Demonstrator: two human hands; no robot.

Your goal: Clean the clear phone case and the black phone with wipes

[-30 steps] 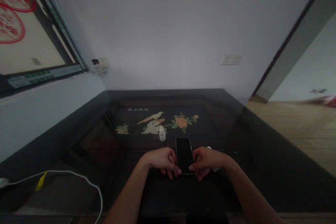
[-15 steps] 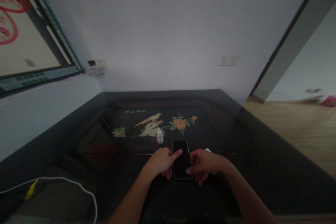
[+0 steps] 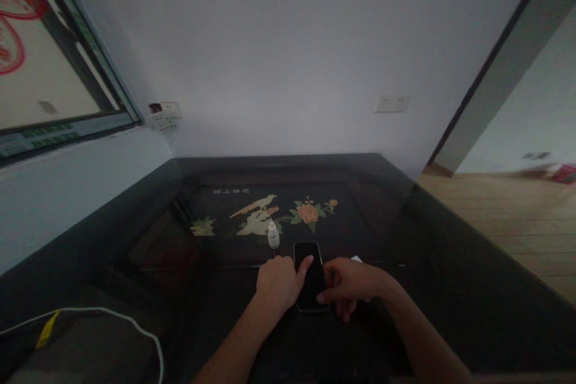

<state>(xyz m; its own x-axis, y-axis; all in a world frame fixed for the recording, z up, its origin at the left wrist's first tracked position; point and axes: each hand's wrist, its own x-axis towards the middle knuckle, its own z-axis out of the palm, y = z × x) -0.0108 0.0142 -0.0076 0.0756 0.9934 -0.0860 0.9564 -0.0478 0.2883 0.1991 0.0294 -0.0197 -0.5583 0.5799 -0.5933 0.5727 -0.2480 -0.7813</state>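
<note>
Dim tabletop (image 3: pixel 405 312): left hand (image 3: pixel 279 282) and right hand (image 3: pixel 348 282) partly cover the phone (image 3: pixel 310 273).

Exposure is dim. Daylight enters from the window (image 3: pixel 49 72) at left. The phone (image 3: pixel 310 282) barely separates from the dark glossy table (image 3: pixel 427 264). Frame edges bow.

The dark glossy table (image 3: pixel 450 288) before me fills the lower frame, with a painted bird-and-flower panel (image 3: pixel 270 216) at its centre. On it lies a flat black rectangular phone (image 3: pixel 308 258). A small white plastic dropper bottle (image 3: pixel 273 234) stands just up-left of the phone, and a thin white cable (image 3: pixel 112 315) curls at lower left.
</note>
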